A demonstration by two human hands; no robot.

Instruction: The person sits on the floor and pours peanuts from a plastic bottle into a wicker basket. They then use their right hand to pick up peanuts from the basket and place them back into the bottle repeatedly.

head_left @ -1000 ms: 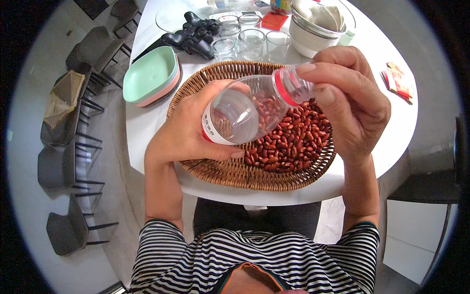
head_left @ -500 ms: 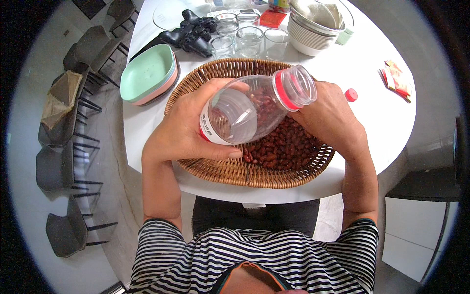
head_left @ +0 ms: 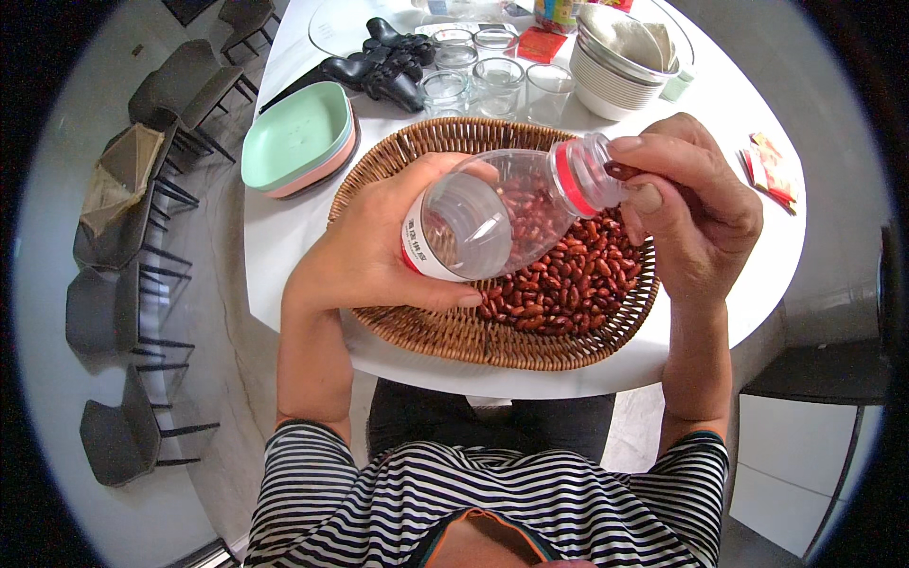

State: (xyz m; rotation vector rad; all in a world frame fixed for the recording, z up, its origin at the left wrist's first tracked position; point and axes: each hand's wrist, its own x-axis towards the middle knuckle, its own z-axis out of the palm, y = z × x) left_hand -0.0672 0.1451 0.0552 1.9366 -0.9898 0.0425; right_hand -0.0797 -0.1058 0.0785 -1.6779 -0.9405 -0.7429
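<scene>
My left hand [head_left: 374, 241] is wrapped round the lower body of a clear plastic bottle [head_left: 530, 208]. The bottle lies tilted, with its uncapped neck and red ring pointing right. Beside its mouth, my right hand [head_left: 710, 213] pinches one dark red bean [head_left: 620, 171] between thumb and fingertips. Below both hands stands an oval woven wicker basket [head_left: 417, 343], with a heap of glossy red kidney beans [head_left: 568, 284] in its right part. Through the bottle's wall I see red beans, but cannot tell whether any are inside.
Mint and pink dishes [head_left: 295, 142] stand left of the basket. Behind it are several glass jars [head_left: 497, 87], a black tangled object [head_left: 383, 66] and stacked white bowls [head_left: 615, 90]. Red packets [head_left: 772, 170] lie at the right table edge. Grey chairs [head_left: 123, 431] line the left wall.
My right hand has risen from the beans in the basket to the bottle's mouth, now pinching a bean. The bottle stays in my left hand, while the view has shifted slightly.
</scene>
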